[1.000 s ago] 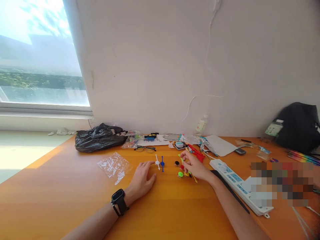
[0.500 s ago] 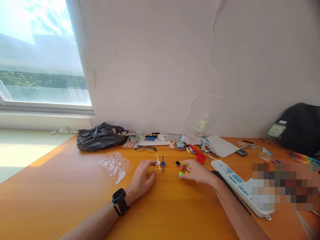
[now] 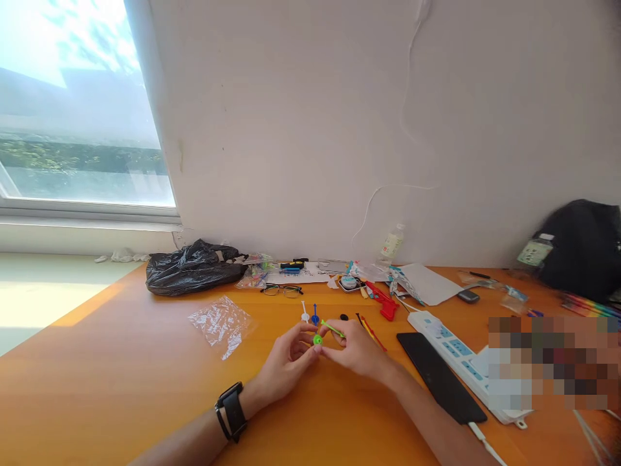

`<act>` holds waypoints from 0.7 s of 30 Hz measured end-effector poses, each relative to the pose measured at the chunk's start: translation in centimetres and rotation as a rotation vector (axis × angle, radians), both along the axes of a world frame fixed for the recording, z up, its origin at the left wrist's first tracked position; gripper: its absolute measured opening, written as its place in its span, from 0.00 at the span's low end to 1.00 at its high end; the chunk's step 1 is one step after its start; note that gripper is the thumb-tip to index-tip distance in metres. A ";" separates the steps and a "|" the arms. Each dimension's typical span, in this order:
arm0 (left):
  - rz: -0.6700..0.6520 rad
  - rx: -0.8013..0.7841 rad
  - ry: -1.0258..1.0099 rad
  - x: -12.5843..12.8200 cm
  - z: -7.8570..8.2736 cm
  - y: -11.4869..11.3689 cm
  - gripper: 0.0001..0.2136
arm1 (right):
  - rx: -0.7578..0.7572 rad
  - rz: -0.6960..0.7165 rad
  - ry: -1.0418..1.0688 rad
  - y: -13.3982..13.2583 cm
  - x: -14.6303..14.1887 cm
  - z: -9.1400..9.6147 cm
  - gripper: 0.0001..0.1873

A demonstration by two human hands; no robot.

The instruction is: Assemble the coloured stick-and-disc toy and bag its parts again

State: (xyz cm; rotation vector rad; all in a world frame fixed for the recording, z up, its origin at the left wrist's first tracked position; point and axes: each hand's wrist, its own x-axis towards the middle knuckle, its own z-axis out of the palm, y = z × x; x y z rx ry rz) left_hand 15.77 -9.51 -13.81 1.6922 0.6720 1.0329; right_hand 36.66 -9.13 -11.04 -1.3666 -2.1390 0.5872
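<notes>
My left hand (image 3: 286, 362) has its thumb and fingers closed about a small green disc (image 3: 317, 339), at the point where both hands meet. A thin green arrow-shaped stick (image 3: 333, 329) is pinched in my right hand (image 3: 361, 353), whose thumb also comes close to the disc. Just beyond the fingers lie a white arrow piece with a round hub (image 3: 305, 317) and a blue one (image 3: 315, 318), both partly hidden. A black disc (image 3: 344, 317) rests past my right hand. Black, yellow and red sticks (image 3: 372, 333) lie beside it, partly covered.
A black phone (image 3: 439, 372) and a white power strip (image 3: 460, 356) are on the right. Farther back are a red toy gun (image 3: 385, 303), eyeglasses (image 3: 284, 291) and a black plastic bag (image 3: 191, 272). A clear wrapper (image 3: 223, 327) lies left of my hands.
My right hand has moved left and nearer to me, carrying the green disc and stick to my left hand. My left hand has closed on the disc. The coloured sticks and phone are uncovered.
</notes>
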 end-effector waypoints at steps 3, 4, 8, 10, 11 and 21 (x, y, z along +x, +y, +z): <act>0.039 -0.058 -0.078 0.1 -0.7 0.7 0.21 | -0.001 0.048 0.069 -0.6 -0.8 -0.6 0.10; 0.068 -0.080 -0.096 0.0 -1.1 1.0 0.21 | -0.006 0.052 0.103 -0.6 -0.7 -0.7 0.09; 0.126 -0.166 -0.116 -0.3 -2.1 2.0 0.21 | 0.015 -0.003 0.208 0.0 0.1 -1.2 0.13; 0.132 -0.184 -0.118 -0.3 -2.3 2.1 0.22 | 0.078 -0.048 0.224 0.4 0.2 -1.2 0.16; 0.135 -0.189 -0.118 -0.4 -2.4 2.1 0.23 | 0.106 -0.049 0.228 0.5 0.1 -1.2 0.16; 0.154 -0.139 -0.143 -0.3 -1.6 1.7 0.20 | 0.042 0.120 0.299 -0.3 -1.6 -2.4 0.12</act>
